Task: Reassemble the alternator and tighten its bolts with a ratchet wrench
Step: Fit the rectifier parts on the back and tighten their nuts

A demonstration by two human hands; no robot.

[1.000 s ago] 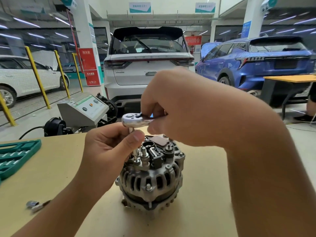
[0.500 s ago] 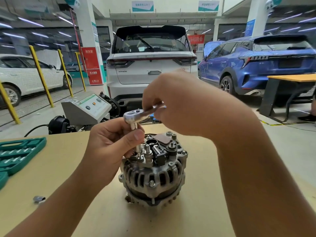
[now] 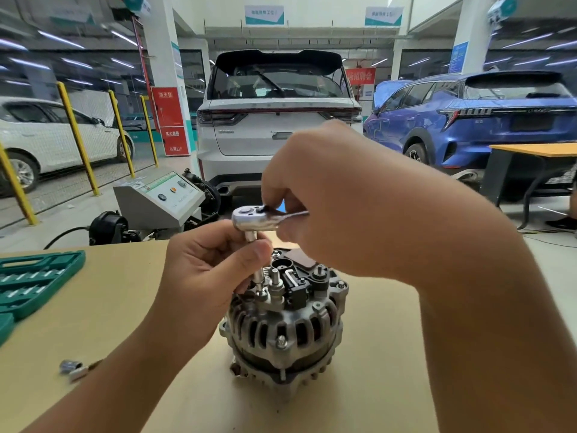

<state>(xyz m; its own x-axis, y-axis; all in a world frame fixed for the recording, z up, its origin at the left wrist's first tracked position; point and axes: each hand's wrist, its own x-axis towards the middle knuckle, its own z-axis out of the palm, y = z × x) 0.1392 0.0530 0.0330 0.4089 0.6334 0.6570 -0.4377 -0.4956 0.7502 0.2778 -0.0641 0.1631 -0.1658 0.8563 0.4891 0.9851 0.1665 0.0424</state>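
The alternator (image 3: 285, 323) is stood on the tan table (image 3: 109, 307) with its axis upright and its rear cover, studs and black plug turned upward; every place here is given from it. Directly above its near-left top edge the ratchet wrench (image 3: 255, 217) is set: its extension and socket (image 3: 258, 276) run straight down onto a bolt (image 3: 263, 295), while the handle is laid level, long axis running to the right and slightly away. The handle is wrapped by the curled fingers of the right hand (image 3: 337, 195), held above and behind the alternator, so the coming swing appears to be a flat arc about the upright extension. That extension is pinched between thumb and fingertips of the left hand (image 3: 206, 270), which is just left of the alternator and is the nearer hand to the bolt. A further bolt (image 3: 281, 341) shows on the near side. Well to the left a green socket case (image 3: 31, 282) is lying, and to the near left, loose sockets (image 3: 73, 368).
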